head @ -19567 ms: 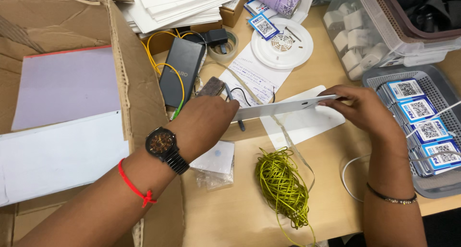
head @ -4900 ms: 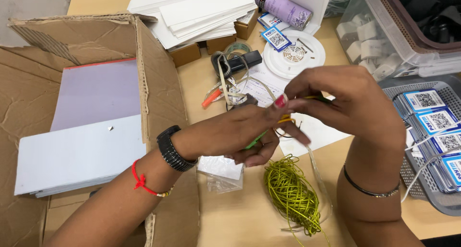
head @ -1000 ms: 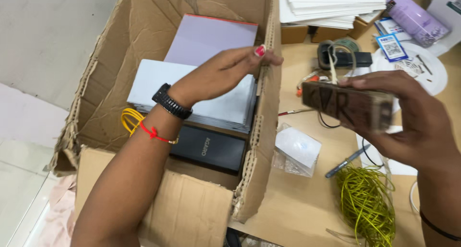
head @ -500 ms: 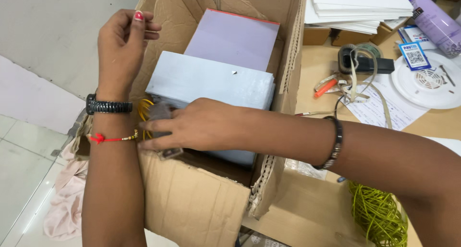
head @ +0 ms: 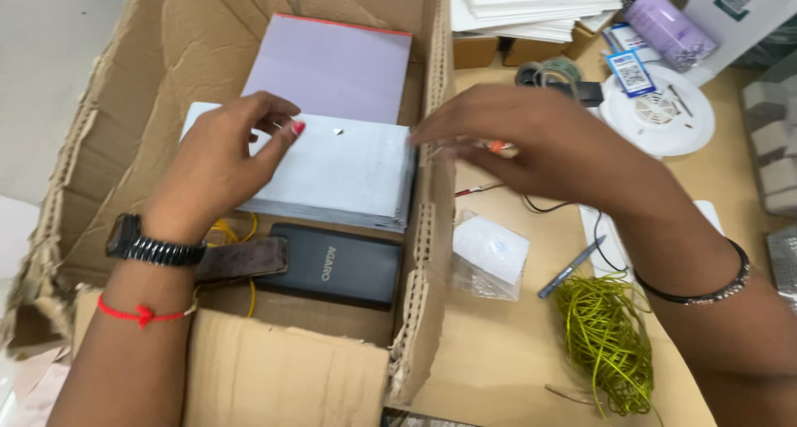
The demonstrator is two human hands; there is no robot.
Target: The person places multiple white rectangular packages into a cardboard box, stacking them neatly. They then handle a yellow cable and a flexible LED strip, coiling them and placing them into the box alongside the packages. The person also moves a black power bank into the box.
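**Cardboard box being packed, both hands at the white stack**

Cardboard box (head: 249, 369) fills the left of the bench (head: 498, 361); packing looks to be the step in hand, and the next move likely calls for settling the white paper stack (head: 340, 174) flat. At 12 o'clock lies a lilac pad (head: 332, 66); at 6 o'clock a black case (head: 332, 265). Left hand (head: 220, 165) rests on the stack, fingers loosely curled, gripping nothing. Right hand (head: 531, 141) hovers at the box's wall, fingers spread; whether it holds anything I cannot tell.

L hand (head: 217, 163) on white sheets (head: 332, 174) in cardboard box (head: 108, 136), R hand (head: 531, 141) over rim
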